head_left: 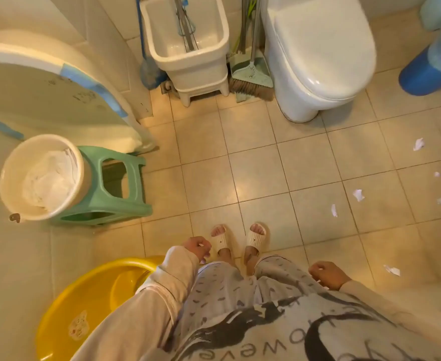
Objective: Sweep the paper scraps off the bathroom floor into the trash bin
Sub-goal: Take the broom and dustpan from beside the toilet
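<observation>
Standing on the tiled bathroom floor (253, 157), looking down past my patterned trousers and cream slippers (240, 239).

Landmark: the toilet (316, 56), lid down, against the back wall.

- Paper scraps (358, 195): small white crumpled bits scattered on the tiles in front of the toilet and off to its right, well apart from one another; one lies closer to me, near my right side.
- Broom (250, 82): leaning just left of the toilet, bristles on the floor, green dustpan with it, both wedged between the toilet and the mop sink.
- Mop sink (188, 40): white basin on legs, left of the broom; a blue-handled mop (146, 66) leans at its left.
- Trash bin (422, 71): blue, with a bag lining, on the floor to the right of the toilet, partly cut off by the edge of view.
- Green stool (115, 194): far left of the toilet, nearer to me, carrying a white bucket (42, 178) with white cloth or paper inside.
- Yellow basin (84, 303): on the floor beside my left leg.

My left hand (197, 247): hanging at my side, fingers curled in loosely, holding nothing.
My right hand (327, 274): likewise at my side, fingers curled, nothing in it.
</observation>
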Available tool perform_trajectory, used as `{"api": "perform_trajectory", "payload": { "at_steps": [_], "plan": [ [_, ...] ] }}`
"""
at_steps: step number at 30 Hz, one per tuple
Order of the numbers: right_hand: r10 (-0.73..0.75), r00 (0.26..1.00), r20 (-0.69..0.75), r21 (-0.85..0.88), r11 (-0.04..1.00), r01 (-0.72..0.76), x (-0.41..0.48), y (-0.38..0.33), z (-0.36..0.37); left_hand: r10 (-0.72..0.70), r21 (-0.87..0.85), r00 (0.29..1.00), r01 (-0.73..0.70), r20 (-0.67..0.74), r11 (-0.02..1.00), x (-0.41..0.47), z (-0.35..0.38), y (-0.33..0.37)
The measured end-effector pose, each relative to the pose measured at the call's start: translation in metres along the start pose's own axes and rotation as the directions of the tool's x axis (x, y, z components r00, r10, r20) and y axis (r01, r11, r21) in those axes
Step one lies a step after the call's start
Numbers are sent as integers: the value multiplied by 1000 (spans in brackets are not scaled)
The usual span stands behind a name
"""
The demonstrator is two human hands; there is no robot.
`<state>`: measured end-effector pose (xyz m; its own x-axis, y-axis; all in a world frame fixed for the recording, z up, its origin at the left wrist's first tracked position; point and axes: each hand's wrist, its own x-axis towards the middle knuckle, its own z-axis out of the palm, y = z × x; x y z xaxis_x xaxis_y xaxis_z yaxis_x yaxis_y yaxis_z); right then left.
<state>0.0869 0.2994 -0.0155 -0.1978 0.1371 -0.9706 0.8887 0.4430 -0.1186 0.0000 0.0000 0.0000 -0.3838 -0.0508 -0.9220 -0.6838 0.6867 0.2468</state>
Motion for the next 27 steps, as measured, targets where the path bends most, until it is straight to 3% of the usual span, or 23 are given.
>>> {"api": "perform_trajectory", "payload": {
  "at_steps": [5,9,14,22,27],
  "plan": [
    [-103,995,-5,-4,995,103,9,-51,-28,-64,-4,995,64,-74,998,-2,5,0],
    [-213,976,-47,69,974,216,5,-104,-50,-128,20,965,136,-230,990,-29,1,-8],
    [-305,949,-84,160,935,315,4,-159,-75,-158,-152,976,136,-147,979,-26,-17,-10],
    [-240,967,-81,142,958,250,30,-205,-93,-217,-123,974,208,-63,970,56,-73,40],
    [-110,991,-71,171,978,121,44,-226,-106,-106,-69,993,103,-46,992,88,-126,117]
  ]
}}
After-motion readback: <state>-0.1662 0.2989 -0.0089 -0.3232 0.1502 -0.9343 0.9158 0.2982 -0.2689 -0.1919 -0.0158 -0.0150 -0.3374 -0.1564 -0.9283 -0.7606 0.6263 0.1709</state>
